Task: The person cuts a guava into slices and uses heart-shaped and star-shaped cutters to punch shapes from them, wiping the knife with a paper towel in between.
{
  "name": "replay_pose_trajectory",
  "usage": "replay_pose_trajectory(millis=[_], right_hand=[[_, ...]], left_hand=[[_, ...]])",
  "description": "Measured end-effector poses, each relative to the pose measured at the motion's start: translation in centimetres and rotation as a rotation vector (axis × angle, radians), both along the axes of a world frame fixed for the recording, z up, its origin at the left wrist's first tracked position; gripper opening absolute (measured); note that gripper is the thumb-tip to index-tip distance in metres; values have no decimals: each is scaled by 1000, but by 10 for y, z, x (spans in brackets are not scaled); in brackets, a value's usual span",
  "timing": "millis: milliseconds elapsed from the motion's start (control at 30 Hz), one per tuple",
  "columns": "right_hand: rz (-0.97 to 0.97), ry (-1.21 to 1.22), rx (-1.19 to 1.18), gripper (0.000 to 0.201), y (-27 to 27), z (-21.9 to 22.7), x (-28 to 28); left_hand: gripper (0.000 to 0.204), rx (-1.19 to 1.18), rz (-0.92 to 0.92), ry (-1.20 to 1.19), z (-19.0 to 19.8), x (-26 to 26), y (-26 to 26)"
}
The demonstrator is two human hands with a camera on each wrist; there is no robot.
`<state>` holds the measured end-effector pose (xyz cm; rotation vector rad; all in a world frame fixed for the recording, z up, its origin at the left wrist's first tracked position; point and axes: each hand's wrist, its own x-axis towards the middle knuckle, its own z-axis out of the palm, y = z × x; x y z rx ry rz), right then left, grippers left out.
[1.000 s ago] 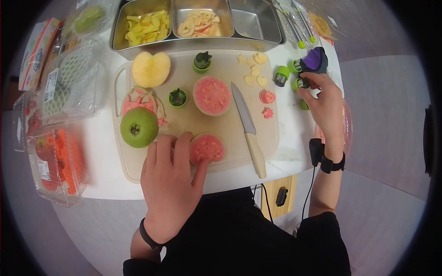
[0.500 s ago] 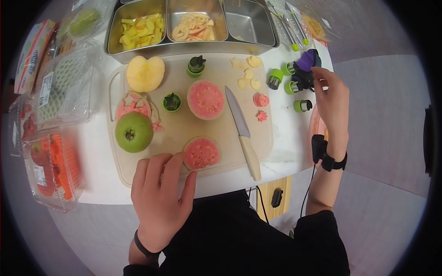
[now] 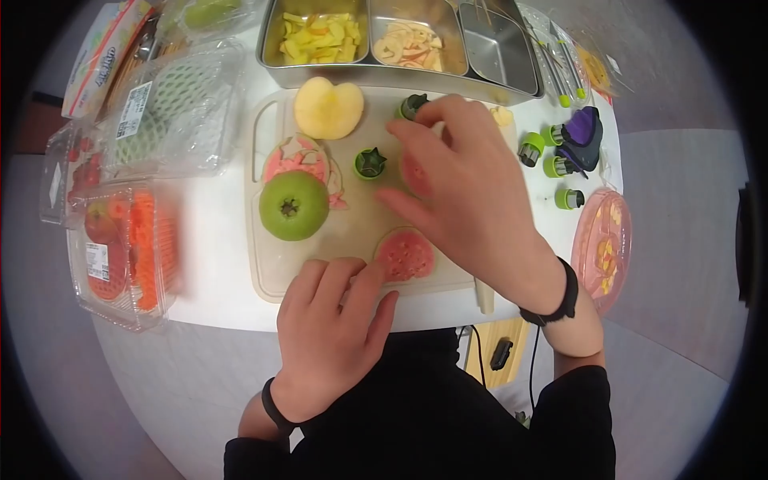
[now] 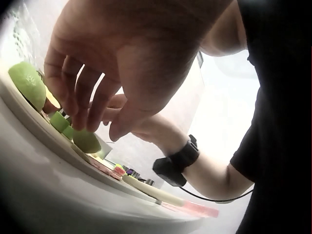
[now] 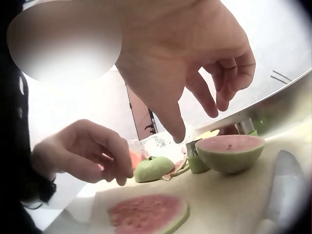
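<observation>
Plainly, in the head view, the right grip [image 3: 472, 196] hovers over the guava half [image 3: 414, 174], digits spread, holding nothing. The left grip [image 3: 332, 320], loosely bent and empty, is at eight o'clock of the guava slice [image 3: 406, 254], near the cutting board's [image 3: 276, 268] six o'clock.

Left wrist view: the left fingers hang slightly apart.

Right wrist view: the half lies at two o'clock of the slice, the knife [image 5: 286, 190] at the half's four o'clock.

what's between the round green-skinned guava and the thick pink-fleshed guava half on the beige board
A green-rimmed metal star cutter, with cut pink guava scraps nearer the green-skinned guava; the right wrist view shows this.
</observation>
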<state>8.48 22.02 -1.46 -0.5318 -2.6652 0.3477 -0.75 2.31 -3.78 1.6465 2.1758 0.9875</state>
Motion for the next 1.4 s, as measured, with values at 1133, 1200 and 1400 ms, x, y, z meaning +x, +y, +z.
replay_pose_trajectory(millis=[1133, 1200, 1400], right_hand=[[-60, -52, -397, 52, -72, -12, 49], [-75, -71, -404, 52, -73, -13, 50], [-74, -104, -419, 51, -74, -13, 46]], left_hand=[[52, 40, -100, 93, -31, 4, -22], [51, 35, -96, 90, -31, 5, -22], [49, 50, -84, 75, -35, 4, -22]])
